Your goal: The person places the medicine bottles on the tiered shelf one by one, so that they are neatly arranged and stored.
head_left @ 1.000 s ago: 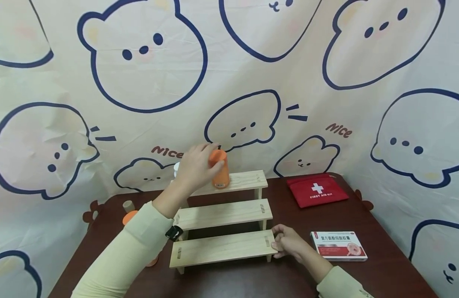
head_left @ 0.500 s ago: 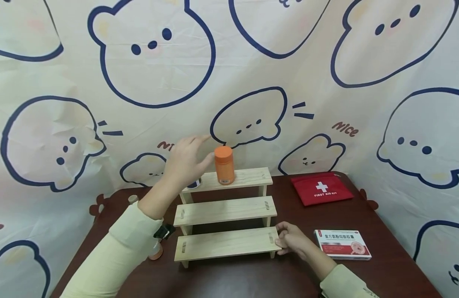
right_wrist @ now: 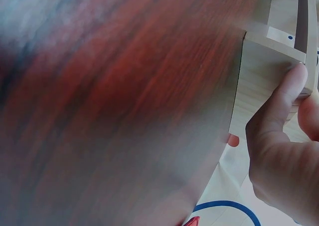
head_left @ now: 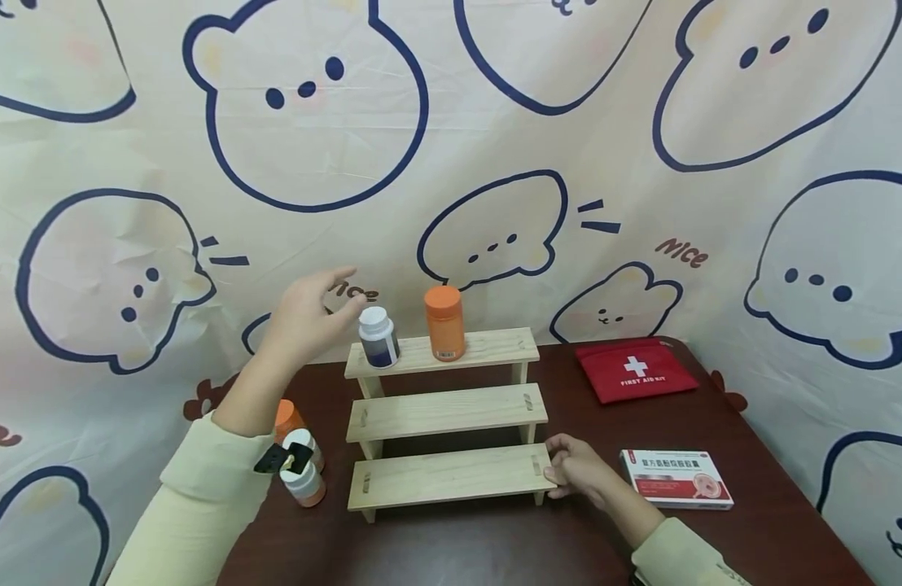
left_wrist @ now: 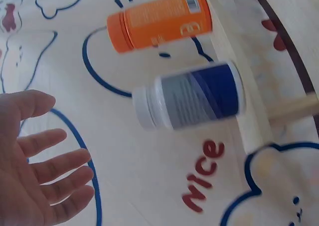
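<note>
A three-tier wooden step shelf [head_left: 451,476] stands on the dark table. On its top tier are an orange bottle [head_left: 445,330] and, left of it, a white-capped bottle with a blue label [head_left: 379,342]. My left hand [head_left: 304,321], holding nothing, hovers just left of the white-capped bottle. Spread fingers and a gap to that bottle show in the left wrist view, where the hand [left_wrist: 45,171] is at the lower left. My right hand [head_left: 579,470] grips the right end of the lowest tier, the thumb on its edge in the right wrist view.
Left of the shelf, partly behind the left forearm, stand an orange-capped bottle [head_left: 287,419] and white-capped bottles [head_left: 304,484]. A red first aid pouch [head_left: 634,374] lies at the back right, with a medicine box [head_left: 676,480] nearer. A cartoon-print cloth hangs behind the table.
My left hand has let go of the orange bottle, which stays on the top tier, and moved left, uncovering the white-capped bottle. The right hand keeps its hold on the lowest tier.
</note>
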`<state>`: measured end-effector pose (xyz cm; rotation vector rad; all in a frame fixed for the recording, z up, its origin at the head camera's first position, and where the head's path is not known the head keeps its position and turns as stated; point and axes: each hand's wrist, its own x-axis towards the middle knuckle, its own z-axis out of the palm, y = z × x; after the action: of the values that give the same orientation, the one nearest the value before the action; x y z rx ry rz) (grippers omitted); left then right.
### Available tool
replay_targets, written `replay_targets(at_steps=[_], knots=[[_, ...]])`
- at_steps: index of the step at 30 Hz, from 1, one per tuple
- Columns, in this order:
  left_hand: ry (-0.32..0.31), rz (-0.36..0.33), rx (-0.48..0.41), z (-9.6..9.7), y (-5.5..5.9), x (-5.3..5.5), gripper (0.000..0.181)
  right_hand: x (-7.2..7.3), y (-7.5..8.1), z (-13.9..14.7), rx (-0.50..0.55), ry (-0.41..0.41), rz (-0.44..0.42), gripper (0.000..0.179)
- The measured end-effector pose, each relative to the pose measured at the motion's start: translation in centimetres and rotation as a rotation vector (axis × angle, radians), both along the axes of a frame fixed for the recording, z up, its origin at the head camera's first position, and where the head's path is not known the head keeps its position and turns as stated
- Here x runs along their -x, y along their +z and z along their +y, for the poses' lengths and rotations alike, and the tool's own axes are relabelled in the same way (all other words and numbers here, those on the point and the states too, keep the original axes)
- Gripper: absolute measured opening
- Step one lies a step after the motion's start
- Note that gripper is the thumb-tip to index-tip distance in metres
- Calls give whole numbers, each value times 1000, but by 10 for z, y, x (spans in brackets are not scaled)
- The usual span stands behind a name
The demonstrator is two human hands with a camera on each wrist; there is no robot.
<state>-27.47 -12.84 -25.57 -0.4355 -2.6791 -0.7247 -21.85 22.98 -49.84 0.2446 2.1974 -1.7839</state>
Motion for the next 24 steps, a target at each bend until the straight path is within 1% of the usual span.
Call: replay_targets(at_steps=[2,6,9,12,16,19,24], knots=[[5,-15,-7,-7,-3,1,53,0,-1,0,-1,-8,-3,40],[24,-64,1,-19,-15,2,55,0,-1,0,2,-15,-3,40],[48,-89,25,-26,-28,1,57,-1,-2,0,11,-2,3,40],[66,-95,48,-31,-41,1,57,-2,-3,1,16,11,7,41],[74,-98,68,-37,-58,0,54,-5,-6,0,19,30,8,42],[73,-96,74,-37,-64,0,51,-4,-7,-1,16,24,6,42],[70,-82,75,-35,-70,0,49,-2,-5,-1,9,-1,10,43]])
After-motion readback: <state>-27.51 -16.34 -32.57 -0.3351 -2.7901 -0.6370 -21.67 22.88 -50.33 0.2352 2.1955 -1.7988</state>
